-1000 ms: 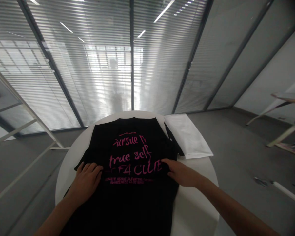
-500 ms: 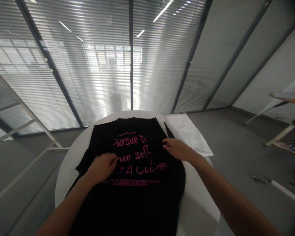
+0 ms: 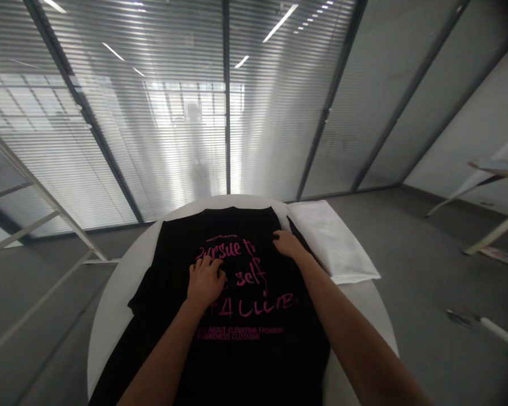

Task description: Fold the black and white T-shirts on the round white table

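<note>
A black T-shirt [image 3: 241,316] with pink lettering lies spread over a round white table [image 3: 110,304]. My left hand [image 3: 205,279] rests flat on the print near the shirt's middle, fingers stretched out toward the far side. My right hand [image 3: 285,243] lies on the shirt's upper right part, close to its right edge, fingers extended and flat on the cloth. Neither hand holds anything.
A folded white cloth [image 3: 334,242] lies on the table's right side, touching the shirt's edge. Glass walls with blinds [image 3: 195,113] stand behind the table. A white slanted frame [image 3: 38,197] is at the left, and white table legs [image 3: 486,192] at the far right.
Both hands have slid over the shirt away from me, from its lower print up to the upper part. The left hand also moved rightward toward the middle.
</note>
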A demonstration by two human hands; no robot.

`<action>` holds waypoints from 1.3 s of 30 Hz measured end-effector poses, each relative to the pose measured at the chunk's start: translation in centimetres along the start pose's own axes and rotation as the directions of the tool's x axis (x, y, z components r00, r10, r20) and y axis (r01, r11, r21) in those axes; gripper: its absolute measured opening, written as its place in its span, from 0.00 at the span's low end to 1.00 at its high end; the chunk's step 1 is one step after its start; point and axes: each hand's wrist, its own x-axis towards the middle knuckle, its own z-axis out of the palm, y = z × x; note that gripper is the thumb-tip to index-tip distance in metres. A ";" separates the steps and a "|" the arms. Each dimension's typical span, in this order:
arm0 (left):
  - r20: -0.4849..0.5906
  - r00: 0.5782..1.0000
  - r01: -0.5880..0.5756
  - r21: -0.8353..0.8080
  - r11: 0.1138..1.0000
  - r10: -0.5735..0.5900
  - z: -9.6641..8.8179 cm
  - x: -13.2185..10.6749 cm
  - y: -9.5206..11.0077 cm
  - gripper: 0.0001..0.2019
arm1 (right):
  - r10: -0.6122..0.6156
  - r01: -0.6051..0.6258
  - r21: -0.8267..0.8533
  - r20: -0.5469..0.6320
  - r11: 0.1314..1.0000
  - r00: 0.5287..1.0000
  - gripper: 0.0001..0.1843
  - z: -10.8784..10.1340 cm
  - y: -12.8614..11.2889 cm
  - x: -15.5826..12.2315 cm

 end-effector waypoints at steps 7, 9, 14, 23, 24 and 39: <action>-0.017 1.000 -0.004 -0.057 0.998 0.003 0.4 0.6 -0.3 0.15 | -0.139 0.143 0.087 -0.049 0.986 0.989 0.24 -0.1 -2.4 0.4; -0.027 1.000 -0.001 -0.081 0.997 -0.001 0.6 0.7 -0.4 0.14 | -0.197 0.202 0.117 -0.053 0.972 0.979 0.22 -0.2 -3.4 0.1; -0.063 0.998 -0.007 -0.192 0.981 -0.005 1.2 1.0 -0.9 0.16 | -0.348 0.360 0.224 -0.092 0.906 0.933 0.20 -0.3 -5.9 -1.3; 0.008 0.983 0.106 -0.844 0.526 -0.185 0.2 2.6 -2.7 0.28 | -0.619 0.599 0.268 -0.011 0.755 0.785 0.21 0.7 -10.2 -5.4; 0.021 0.984 0.113 -0.846 0.521 -0.180 0.1 2.7 -2.8 0.28 | -0.643 0.621 0.266 -0.002 0.738 0.766 0.21 0.8 -10.6 -5.8; -0.018 0.994 0.049 -0.791 0.610 -0.103 1.1 2.8 -3.6 0.25 | -0.787 0.767 0.176 0.122 0.617 0.605 0.21 1.6 -11.6 -7.4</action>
